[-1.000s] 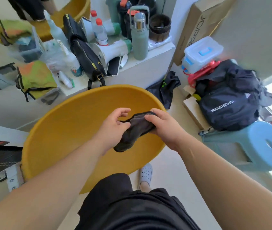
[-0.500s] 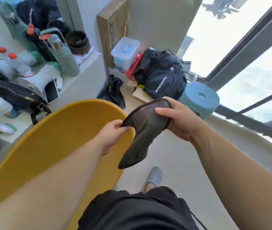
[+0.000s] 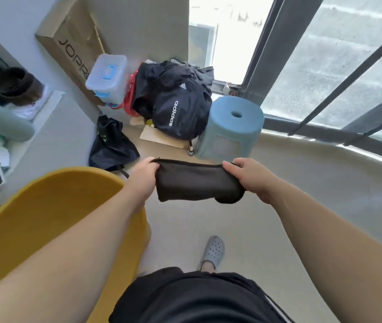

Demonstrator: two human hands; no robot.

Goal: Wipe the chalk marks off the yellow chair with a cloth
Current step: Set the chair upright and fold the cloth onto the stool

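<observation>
Head view: left hand [image 3: 144, 177] and right hand [image 3: 251, 177], fingers pinching a dark cloth [image 3: 197, 181] taut mid-frame, should fold it flat before wiping the yellow chair [image 3: 45, 213] at lower left.

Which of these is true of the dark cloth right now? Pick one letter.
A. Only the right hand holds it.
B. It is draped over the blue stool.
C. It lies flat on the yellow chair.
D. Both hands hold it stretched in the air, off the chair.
D: the left hand and right hand each grip an end of the dark cloth, held over the floor to the right of the yellow chair.
</observation>
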